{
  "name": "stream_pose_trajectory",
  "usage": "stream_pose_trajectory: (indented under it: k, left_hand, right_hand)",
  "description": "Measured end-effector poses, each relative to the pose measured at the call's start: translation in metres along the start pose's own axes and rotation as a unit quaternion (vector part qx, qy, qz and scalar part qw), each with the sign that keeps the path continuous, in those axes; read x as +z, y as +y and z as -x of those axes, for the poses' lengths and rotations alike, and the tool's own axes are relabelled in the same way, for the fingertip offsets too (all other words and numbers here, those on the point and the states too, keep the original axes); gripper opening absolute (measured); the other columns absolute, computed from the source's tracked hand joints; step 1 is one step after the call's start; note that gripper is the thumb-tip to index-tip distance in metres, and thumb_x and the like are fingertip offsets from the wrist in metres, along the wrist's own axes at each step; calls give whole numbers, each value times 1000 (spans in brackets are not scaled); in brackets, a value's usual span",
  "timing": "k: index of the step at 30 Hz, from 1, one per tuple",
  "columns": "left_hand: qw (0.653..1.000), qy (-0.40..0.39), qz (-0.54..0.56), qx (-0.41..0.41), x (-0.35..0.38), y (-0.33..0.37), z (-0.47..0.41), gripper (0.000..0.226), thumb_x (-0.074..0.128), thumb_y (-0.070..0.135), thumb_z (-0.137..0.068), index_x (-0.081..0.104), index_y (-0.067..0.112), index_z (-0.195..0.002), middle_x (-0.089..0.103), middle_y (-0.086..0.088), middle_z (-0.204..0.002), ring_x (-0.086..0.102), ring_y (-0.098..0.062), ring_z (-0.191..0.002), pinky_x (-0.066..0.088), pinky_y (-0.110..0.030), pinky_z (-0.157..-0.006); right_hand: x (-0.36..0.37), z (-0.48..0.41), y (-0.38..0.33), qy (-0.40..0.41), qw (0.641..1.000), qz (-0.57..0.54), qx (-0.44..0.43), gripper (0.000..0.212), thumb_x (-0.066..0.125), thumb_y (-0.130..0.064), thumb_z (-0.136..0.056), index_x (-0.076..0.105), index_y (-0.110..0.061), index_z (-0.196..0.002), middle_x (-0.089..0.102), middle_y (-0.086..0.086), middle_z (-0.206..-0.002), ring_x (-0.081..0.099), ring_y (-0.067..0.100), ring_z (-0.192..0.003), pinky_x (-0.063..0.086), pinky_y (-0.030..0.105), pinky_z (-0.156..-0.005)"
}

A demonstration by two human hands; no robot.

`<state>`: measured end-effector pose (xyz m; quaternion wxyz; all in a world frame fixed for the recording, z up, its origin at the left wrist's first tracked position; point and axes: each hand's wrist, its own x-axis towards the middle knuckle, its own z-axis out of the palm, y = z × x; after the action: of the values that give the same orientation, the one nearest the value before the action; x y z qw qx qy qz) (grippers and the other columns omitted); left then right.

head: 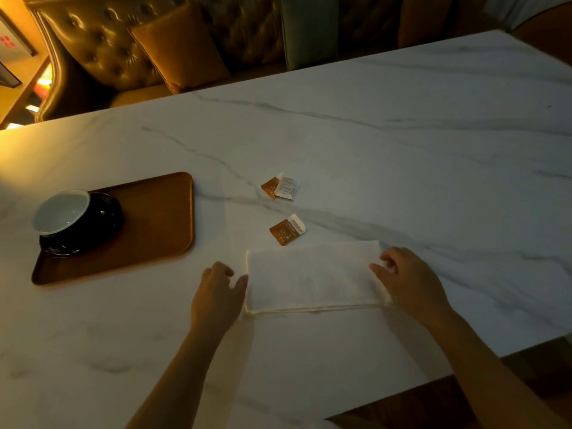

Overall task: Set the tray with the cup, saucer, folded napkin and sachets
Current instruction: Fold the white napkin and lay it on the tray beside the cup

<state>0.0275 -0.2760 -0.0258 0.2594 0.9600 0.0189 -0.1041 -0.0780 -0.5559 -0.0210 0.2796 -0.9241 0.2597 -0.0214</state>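
Head view: two bare hands work a white napkin [312,278] on a marble table [402,134], with a tray [154,224] half set at the left.

The napkin lies folded into a long rectangle on the near middle of the table, its doubled edge facing the person. The left hand [216,292] rests at the napkin's left end with fingers loosely curled, thumb touching the cloth edge but gripping nothing. The right hand [408,280] pinches the napkin's right end between thumb and fingers. Just beyond the napkin lies one orange-and-white sachet [287,229]; farther off, two more sachets [281,187] lie overlapping. At the left, the brown tray carries a dark saucer [93,230] on its left end, a white-lined cup [62,212] standing on it. A tufted bench with cushions [179,48] runs along the far side.
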Motion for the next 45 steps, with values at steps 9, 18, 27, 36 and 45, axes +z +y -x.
stream_pose_trajectory:
  k: [9,18,27,36,45]
  left_hand:
    - [929,-34,-88,358,53,43,0,49,31,34,-96,19,22,-142,18,1,-153,11,-13,-143,0,-27,-114]
    - [933,-62,-190,299,64,19,-16,64,-6,64,-81,-16,33,-136,-10,3,-154,-17,-13,-139,-9,-35,-116]
    - [952,-62,-187,233,62,3,-23,67,-2,70,-80,-24,38,-134,-27,3,-147,-24,-17,-138,-11,-36,-114]
    - [954,-67,-196,217,59,10,-22,68,6,67,-84,-13,34,-141,-11,-1,-156,-15,-19,-142,-11,-38,-113]
    - [939,3,-106,329,56,81,-21,46,37,43,-93,41,16,-130,47,-8,-137,38,-25,-128,23,-38,-109]
  right_hand:
    - [68,-9,-63,-61,961,115,-243,47,37,-31,-95,34,-11,-138,36,8,-148,29,22,-138,21,40,-114]
    - [80,-18,-29,-77,950,220,-205,81,-4,-68,-81,5,-20,-145,8,-1,-157,3,12,-144,-3,36,-115]
    - [55,-17,-1,-4,972,222,-72,98,-24,-68,-71,17,-17,-144,20,1,-155,16,15,-143,13,40,-115]
    - [55,-20,3,-29,973,218,-71,100,-25,-71,-67,12,-20,-145,12,-1,-157,8,14,-144,5,38,-116]
    - [32,3,-3,62,988,97,103,49,57,-39,-81,46,-11,-120,53,11,-122,45,28,-114,33,40,-93]
